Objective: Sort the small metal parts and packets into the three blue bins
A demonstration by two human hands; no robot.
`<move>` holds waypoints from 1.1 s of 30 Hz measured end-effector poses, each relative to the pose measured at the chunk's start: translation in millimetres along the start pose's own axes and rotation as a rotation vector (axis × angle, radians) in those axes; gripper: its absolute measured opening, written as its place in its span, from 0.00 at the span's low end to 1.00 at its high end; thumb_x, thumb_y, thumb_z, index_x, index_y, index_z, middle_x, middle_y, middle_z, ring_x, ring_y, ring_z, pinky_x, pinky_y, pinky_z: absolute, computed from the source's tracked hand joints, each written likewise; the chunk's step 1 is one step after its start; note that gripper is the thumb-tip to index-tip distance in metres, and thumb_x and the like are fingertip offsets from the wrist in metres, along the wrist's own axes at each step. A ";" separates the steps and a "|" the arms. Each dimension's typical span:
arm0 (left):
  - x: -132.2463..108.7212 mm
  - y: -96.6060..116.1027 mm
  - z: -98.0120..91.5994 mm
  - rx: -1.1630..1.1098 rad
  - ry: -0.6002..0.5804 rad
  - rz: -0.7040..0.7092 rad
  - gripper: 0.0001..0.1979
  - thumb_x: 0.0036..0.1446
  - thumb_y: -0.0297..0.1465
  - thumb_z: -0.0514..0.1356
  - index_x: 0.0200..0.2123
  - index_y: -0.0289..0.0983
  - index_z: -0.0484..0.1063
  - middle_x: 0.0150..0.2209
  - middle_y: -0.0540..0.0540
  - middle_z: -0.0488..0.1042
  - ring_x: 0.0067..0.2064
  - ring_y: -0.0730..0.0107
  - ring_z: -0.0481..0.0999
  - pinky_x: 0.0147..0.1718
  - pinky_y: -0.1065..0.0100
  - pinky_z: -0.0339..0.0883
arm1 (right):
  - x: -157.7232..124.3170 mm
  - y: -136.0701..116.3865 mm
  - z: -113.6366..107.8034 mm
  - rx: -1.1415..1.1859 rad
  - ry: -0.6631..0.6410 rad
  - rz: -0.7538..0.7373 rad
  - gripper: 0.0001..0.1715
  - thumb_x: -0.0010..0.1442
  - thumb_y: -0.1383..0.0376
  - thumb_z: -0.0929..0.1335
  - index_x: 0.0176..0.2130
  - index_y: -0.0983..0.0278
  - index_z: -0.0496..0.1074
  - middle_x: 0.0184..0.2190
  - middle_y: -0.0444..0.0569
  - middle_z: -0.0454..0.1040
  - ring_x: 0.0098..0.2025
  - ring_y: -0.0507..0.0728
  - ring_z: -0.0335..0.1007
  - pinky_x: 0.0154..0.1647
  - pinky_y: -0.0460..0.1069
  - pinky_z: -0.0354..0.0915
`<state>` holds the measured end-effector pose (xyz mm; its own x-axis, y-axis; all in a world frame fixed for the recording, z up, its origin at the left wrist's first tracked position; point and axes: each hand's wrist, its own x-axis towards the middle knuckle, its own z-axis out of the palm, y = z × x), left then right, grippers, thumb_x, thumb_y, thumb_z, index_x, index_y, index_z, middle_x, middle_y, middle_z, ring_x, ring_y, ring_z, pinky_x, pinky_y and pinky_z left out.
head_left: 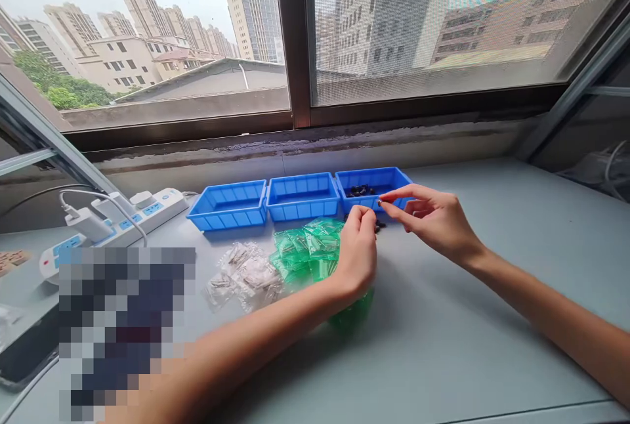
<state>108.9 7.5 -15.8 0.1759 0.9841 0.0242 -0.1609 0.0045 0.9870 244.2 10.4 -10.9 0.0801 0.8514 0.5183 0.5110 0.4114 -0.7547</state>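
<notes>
My right hand [438, 224] is in front of the right-hand blue bin [398, 176], pinching a small dark piece [379, 202] between thumb and fingertips. Close by on the left, my left hand [358, 253] is closed, its fingers curled together. Whatever those fingers hold is hidden. Small black parts [361, 190] lie inside the right bin, and more black parts [378, 226] rest on the table behind and between my hands. Beside and partly under my left hand is a heap of green plastic packets [308, 247]. Clear packets with pale contents [249, 273] lie left of the green ones.
A middle blue bin [302, 210] and a left blue bin [229, 219] stand in line with the right one, below the window. At the left are a white power strip [162, 206] with plugs and cables, a blurred-out object [128, 319] and a black device [29, 352].
</notes>
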 end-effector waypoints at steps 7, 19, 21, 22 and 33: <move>0.9 -2.0 -0.2 -0.022 -0.017 0.004 0.11 0.63 0.30 0.49 0.26 0.39 0.59 0.25 0.54 0.59 0.27 0.72 0.57 0.29 0.71 0.53 | -5.0 -10.1 4.6 0.203 -0.086 0.043 0.18 0.48 0.49 0.74 0.30 0.60 0.77 0.26 0.46 0.77 0.15 0.48 0.61 0.12 0.45 0.59; 2.7 -3.5 -1.1 0.061 -0.012 0.025 0.16 0.62 0.24 0.45 0.22 0.38 0.58 0.24 0.52 0.59 0.28 0.71 0.57 0.29 0.69 0.52 | -7.1 -8.2 5.5 0.137 -0.167 -0.080 0.19 0.56 0.50 0.70 0.37 0.62 0.80 0.36 0.50 0.75 0.18 0.47 0.63 0.16 0.46 0.65; 2.7 -4.7 -1.4 0.050 -0.003 0.029 0.16 0.62 0.24 0.45 0.22 0.38 0.58 0.24 0.52 0.58 0.28 0.71 0.57 0.29 0.68 0.52 | -7.1 -8.3 5.8 0.120 -0.158 -0.096 0.19 0.57 0.50 0.70 0.37 0.62 0.80 0.36 0.50 0.74 0.19 0.47 0.64 0.17 0.46 0.65; 2.7 -5.2 -1.6 0.040 0.002 0.031 0.16 0.63 0.25 0.45 0.22 0.38 0.58 0.24 0.52 0.58 0.28 0.71 0.57 0.29 0.69 0.52 | -7.0 -8.6 5.7 0.117 -0.151 -0.097 0.19 0.56 0.50 0.70 0.36 0.61 0.80 0.35 0.50 0.74 0.19 0.47 0.64 0.16 0.45 0.64; 3.0 -4.8 -1.3 -0.007 0.025 -0.014 0.12 0.62 0.27 0.45 0.26 0.39 0.58 0.23 0.53 0.58 0.27 0.72 0.57 0.29 0.70 0.53 | -7.0 -10.7 4.8 0.096 -0.094 0.054 0.23 0.49 0.46 0.73 0.30 0.63 0.79 0.19 0.46 0.74 0.15 0.51 0.64 0.13 0.46 0.60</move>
<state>108.9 10.6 -20.6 0.1537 0.9881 0.0065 -0.1655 0.0193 0.9860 234.0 1.6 -8.3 0.0221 0.8982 0.4390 0.4236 0.3893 -0.8179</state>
